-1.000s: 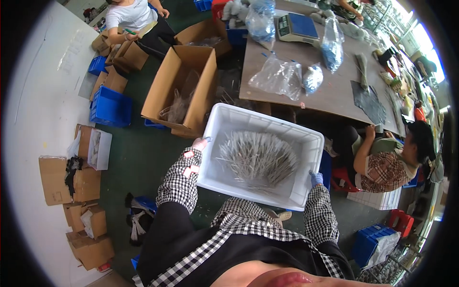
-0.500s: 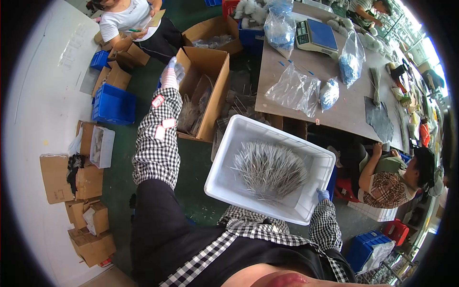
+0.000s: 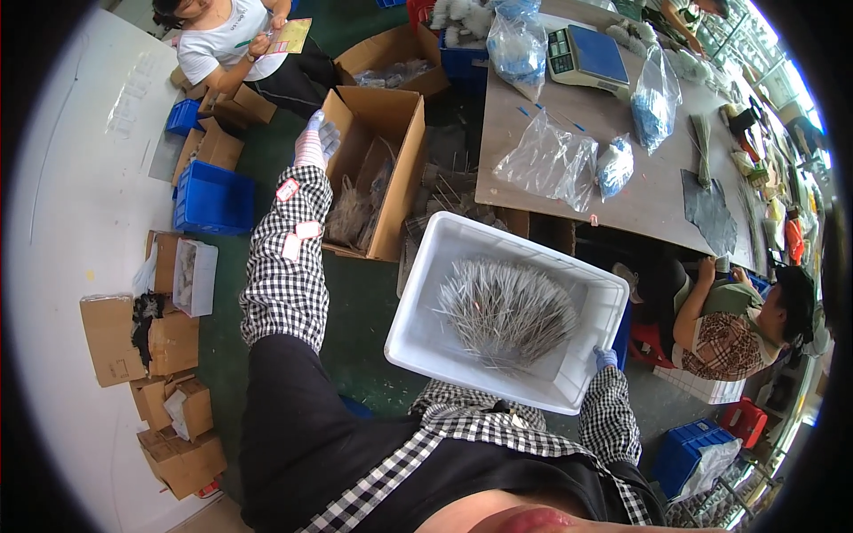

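The white plastic tub (image 3: 426, 342) — a fan of thin grey needles (image 3: 506, 311) heaped inside — hangs over the green floor (image 3: 355, 311), held at its near corner by the gloved right hand (image 3: 606, 359), fingers clamped on the rim. The left hand (image 3: 318, 138) reaches out, fingers loose, touching the open cardboard box (image 3: 395, 178)'s edge. The tabletop (image 3: 613, 200) with 3 plastic bags (image 3: 551, 160) stands just beyond.

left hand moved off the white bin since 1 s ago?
Yes. The left hand has left the rim of the white bin and stretched forward-left to the open cardboard box. The right hand grips the bin's near right corner.
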Demonstrator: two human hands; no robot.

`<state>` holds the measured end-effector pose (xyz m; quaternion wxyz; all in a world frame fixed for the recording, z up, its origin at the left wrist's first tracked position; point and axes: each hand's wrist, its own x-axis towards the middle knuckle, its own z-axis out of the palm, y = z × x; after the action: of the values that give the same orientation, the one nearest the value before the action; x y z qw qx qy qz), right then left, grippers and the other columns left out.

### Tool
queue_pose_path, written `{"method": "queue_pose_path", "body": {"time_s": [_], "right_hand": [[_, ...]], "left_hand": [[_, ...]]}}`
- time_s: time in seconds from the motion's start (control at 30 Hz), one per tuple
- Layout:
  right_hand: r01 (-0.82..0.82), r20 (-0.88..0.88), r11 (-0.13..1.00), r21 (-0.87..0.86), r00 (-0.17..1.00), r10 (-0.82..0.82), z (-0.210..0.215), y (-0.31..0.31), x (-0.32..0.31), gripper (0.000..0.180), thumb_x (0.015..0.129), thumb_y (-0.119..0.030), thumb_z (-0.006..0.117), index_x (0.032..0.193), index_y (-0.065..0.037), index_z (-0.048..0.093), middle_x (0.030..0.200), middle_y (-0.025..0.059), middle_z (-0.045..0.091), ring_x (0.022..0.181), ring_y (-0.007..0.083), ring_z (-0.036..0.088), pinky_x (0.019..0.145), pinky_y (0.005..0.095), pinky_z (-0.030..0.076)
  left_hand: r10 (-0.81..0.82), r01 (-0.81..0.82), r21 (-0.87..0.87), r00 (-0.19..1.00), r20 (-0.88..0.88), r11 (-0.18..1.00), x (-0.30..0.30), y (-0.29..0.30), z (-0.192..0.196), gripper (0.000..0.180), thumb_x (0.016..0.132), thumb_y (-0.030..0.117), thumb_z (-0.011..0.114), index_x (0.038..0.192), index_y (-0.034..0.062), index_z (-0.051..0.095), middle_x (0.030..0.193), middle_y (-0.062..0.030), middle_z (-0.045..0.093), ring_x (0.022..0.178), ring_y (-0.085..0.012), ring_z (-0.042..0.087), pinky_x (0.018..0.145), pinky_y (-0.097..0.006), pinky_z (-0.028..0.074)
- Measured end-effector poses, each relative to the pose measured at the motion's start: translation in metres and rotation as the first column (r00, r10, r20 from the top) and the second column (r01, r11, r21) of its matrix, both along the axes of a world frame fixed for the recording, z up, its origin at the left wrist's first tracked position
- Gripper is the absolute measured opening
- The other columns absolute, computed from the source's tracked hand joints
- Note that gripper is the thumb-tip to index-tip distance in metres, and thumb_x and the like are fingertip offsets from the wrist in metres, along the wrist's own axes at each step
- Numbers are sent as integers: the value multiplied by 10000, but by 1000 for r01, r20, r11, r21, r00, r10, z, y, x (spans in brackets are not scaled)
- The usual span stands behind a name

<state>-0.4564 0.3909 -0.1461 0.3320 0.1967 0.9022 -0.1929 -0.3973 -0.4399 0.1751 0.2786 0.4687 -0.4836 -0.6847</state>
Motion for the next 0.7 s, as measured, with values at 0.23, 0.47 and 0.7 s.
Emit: {"method": "queue_pose_path", "body": {"time_s": [0.23,0.47,0.7], "right_hand": [[20,14,991,-134,1000,-18,-10,7,-1,424,751,-352,689,996,-6,671,816,154,687,751,270,660,671,379,502],[-32,25,999,-38,999,33,-4,2,-6,440,743,-347,691,1003,7,665,836,168,686,778,289,662,685,396,507],[-8,-69,998,-68,998,3,-14,9,-3,434,756,-369,680,933,28,684,774,187,679,745,305,663,662,400,491]], "left_hand": [[-15,15,3,1000,6,1000,8,9,2,521,842,416,649,1219,76,531,1100,-72,619,935,-201,594,847,-354,462],[-15,15,11,999,44,1000,27,18,7,501,850,413,641,1213,84,534,1101,-67,620,964,-201,587,850,-352,460],[5,-5,11,997,74,1000,40,20,10,489,844,397,658,1191,70,551,1088,-93,633,936,-216,613,851,-377,474]]}}
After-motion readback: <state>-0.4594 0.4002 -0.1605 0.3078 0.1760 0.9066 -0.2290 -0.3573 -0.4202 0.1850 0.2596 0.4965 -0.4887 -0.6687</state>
